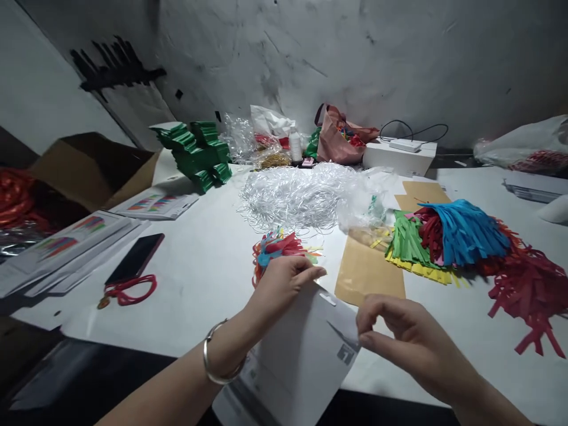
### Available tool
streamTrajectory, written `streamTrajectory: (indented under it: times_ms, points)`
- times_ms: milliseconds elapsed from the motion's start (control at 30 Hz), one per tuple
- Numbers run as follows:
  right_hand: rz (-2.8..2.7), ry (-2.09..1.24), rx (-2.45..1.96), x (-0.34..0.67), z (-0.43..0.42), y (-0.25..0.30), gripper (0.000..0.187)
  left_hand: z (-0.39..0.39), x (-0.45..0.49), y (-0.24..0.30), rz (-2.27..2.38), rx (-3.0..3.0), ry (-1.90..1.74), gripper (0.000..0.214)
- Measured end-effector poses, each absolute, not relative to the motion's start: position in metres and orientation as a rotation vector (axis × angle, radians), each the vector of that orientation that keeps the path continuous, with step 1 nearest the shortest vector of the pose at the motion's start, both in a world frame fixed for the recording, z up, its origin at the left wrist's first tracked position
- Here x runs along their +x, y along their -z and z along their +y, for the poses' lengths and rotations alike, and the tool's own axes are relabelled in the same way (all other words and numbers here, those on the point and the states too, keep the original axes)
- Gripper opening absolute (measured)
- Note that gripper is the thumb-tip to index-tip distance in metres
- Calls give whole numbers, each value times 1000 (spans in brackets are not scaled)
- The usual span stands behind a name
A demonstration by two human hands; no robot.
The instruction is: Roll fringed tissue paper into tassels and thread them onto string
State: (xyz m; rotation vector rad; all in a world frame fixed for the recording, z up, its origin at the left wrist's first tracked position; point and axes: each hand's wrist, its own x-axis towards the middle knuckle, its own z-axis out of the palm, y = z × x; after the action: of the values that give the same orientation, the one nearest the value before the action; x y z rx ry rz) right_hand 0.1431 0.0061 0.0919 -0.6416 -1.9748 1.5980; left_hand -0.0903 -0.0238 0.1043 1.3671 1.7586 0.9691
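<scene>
A white printed packet (302, 349) with a hang slot near its upper edge tilts up over the table's front edge. My left hand (288, 281) pinches its top edge, thumb against the fingers. At the packet's right corner, my right hand (399, 337) is closed, thumb and forefinger together on the edge. Just behind my left hand lies a small bundle of multicoloured paper tassels (277, 248), partly covered by that hand. A brown paper sheet (368, 272) lies beyond my right hand.
Tassel bunches, including a blue one (473, 231), are heaped at right. White shiny strands (302, 192) spread across the middle. At left are a phone (135, 257) with a red cord and stacked printed packets (66, 248). Green bundles (197, 154) stand behind, near a cardboard box (93, 165).
</scene>
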Motion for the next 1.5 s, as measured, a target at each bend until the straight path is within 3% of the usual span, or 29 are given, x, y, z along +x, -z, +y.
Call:
streamTrajectory:
  times_ms: [200, 333, 500, 767, 1500]
  points:
    - [-2201, -1350, -740, 124, -11, -79, 9, -44, -80, -76, 1495, 1243, -953, 26]
    - [-2193, -1492, -813, 132, -17, -62, 6, -68, -83, -49, 1298, 1111, -856, 47]
    - [-2366, -1260, -802, 138, -25, -58, 11, -86, -84, -29, 1190, 996, -838, 38]
    - [-2517, -912, -665, 133, -32, -52, 21, -89, -79, -32, 1228, 916, -901, 33]
    - [-2350, -358, -713, 123, -57, -34, 22, -89, -73, -33, 1193, 990, -884, 30]
